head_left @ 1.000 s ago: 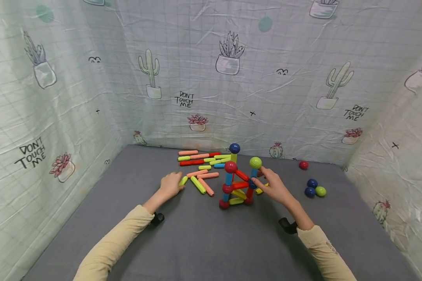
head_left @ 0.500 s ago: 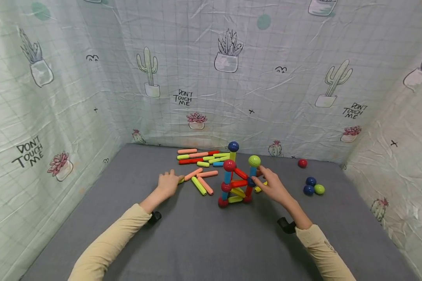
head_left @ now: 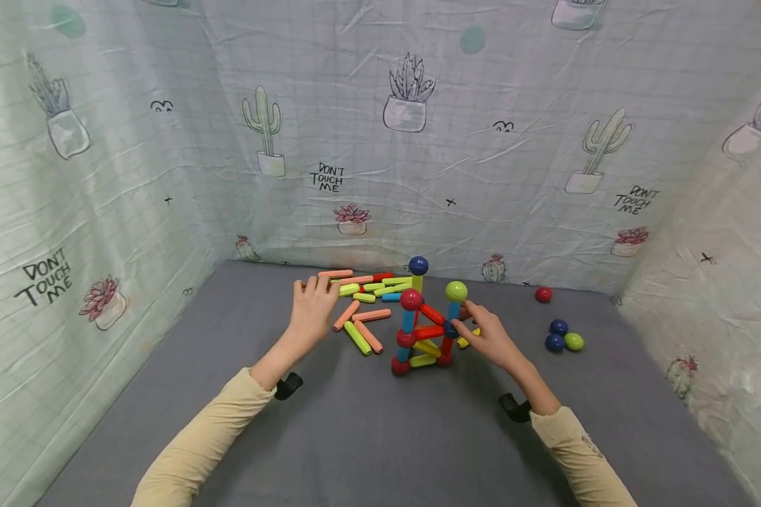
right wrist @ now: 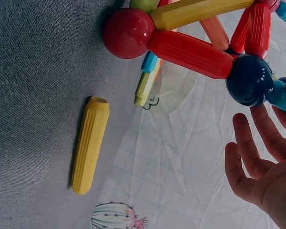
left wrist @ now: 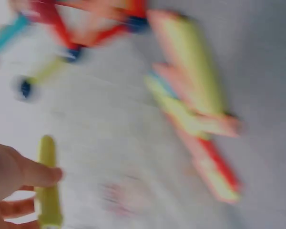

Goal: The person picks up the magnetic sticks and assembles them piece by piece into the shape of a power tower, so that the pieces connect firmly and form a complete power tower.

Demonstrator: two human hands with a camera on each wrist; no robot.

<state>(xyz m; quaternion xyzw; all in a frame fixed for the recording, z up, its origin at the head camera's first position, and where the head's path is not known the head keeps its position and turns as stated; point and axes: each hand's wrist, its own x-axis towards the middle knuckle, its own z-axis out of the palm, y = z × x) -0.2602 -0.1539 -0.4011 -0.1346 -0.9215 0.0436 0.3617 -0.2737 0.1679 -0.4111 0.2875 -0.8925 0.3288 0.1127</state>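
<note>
Pale, wrinkled cloth [head_left: 355, 91] printed with potted cacti [head_left: 263, 127] walls in a grey, fabric-covered surface [head_left: 368, 436] on three sides.

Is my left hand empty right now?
No, the left wrist view shows the left hand pinching a yellow-green rod.

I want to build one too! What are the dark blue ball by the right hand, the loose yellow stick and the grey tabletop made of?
The dark blue ball looks like glossy hard plastic: it has bright reflections. The yellow stick is probably moulded plastic, with a softer shine and straight ridges. The grey tabletop seems covered in cloth, matte with a fine weave.
</note>
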